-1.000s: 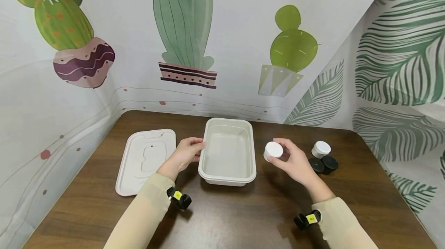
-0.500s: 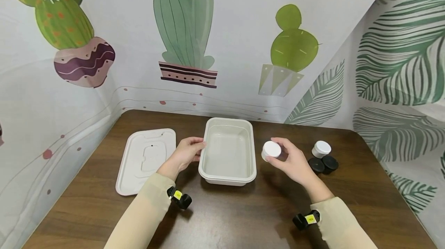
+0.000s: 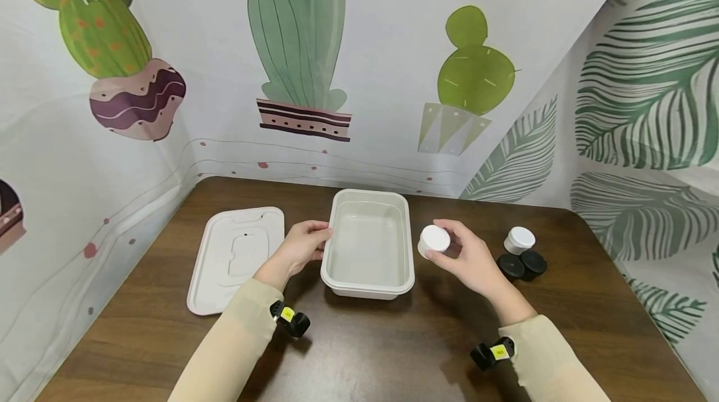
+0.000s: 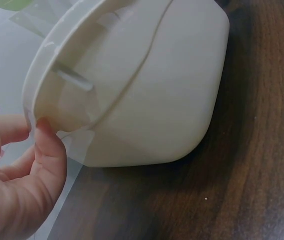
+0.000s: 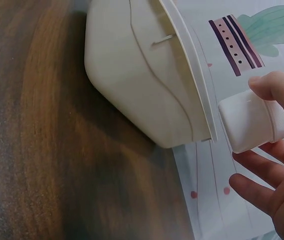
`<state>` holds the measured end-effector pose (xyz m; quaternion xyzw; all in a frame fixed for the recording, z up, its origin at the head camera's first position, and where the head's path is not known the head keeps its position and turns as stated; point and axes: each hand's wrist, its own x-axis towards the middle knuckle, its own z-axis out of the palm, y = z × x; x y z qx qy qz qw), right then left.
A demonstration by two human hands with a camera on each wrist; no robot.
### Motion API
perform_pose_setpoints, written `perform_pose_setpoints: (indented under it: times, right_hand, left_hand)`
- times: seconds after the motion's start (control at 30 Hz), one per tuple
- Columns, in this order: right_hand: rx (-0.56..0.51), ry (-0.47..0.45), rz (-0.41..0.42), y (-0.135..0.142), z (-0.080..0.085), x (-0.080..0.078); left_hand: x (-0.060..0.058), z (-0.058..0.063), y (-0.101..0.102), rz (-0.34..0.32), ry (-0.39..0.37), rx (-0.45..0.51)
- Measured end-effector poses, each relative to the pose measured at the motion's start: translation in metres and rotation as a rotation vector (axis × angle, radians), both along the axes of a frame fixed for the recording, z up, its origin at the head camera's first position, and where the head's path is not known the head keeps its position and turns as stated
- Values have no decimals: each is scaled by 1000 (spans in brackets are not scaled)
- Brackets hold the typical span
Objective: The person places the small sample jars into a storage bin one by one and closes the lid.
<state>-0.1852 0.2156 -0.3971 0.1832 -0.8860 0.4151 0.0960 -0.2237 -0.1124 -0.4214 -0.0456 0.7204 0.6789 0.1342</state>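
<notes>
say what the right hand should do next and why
Probably ease the held jar leftward over the tub: the right hand has it just outside, the left hand grips the tub, and the lid lies off to the left.

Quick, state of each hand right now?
Left hand: closed, pinching the pale box on its left side.
Right hand: closed, holding a white jar.

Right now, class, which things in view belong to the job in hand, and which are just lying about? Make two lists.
In the job, judging by the hands:
pale tub, pinched at its edge by the left hand
white jar, held beside the tub by the right hand

Lying about, untouched, though perhaps for later:
flat white lid
second white jar
two black round things
</notes>
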Motion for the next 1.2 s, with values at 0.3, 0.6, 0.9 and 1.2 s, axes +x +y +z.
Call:
perform_pose_setpoints:
  times: [0.3,0.6,0.9,1.2]
  right_hand:
    - [-12,-4,19,-5,4,-3]
    - [-17,9,45,-11,3,-7]
    - [-3,21,67,-16,3,-9]
    - [-4,25,93,-26,3,-15]
  left_hand:
    - [0,1,0,-8,-3,-17]
    - [2,4,1,-1,-2,-6]
    - [0,0,1,7,-6,-5]
    - [-2,-2,0,0,-3,-3]
